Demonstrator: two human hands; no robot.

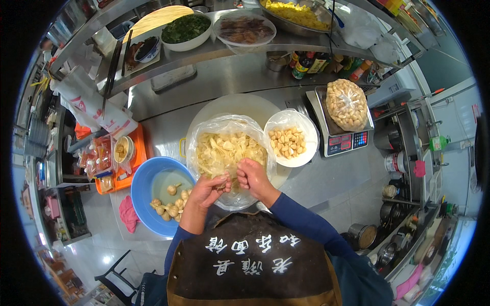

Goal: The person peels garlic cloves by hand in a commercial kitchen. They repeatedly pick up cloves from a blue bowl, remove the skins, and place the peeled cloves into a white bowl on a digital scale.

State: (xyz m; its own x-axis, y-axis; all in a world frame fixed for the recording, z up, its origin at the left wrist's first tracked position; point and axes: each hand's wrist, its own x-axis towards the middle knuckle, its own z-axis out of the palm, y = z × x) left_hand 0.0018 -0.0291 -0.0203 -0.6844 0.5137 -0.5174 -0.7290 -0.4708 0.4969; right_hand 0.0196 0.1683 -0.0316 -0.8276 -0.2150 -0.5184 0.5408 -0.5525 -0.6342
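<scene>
Both hands meet over a bowl lined with a clear plastic bag (193,143), which is heaped with pale garlic skins (226,147). My left hand (208,191) has its fingers curled around a small pale piece, apparently garlic, mostly hidden. Close beside it, my right hand (252,178) is curled with thumb against fingers; whether something is pinched there is hidden. To the left, a blue basin (143,199) holds several whole garlic bulbs (174,208) in a little water. Peeled garlic cloves (287,141) lie in a white lined bowl (308,157) at the right.
A digital scale (333,147) carries a bag of peeled cloves (346,103) at the right. An orange tray (139,143) with packets and a pink cloth (129,214) lie left. Behind, a steel shelf (183,65) bears a bowl of greens (187,28) and a film-covered bowl (245,30).
</scene>
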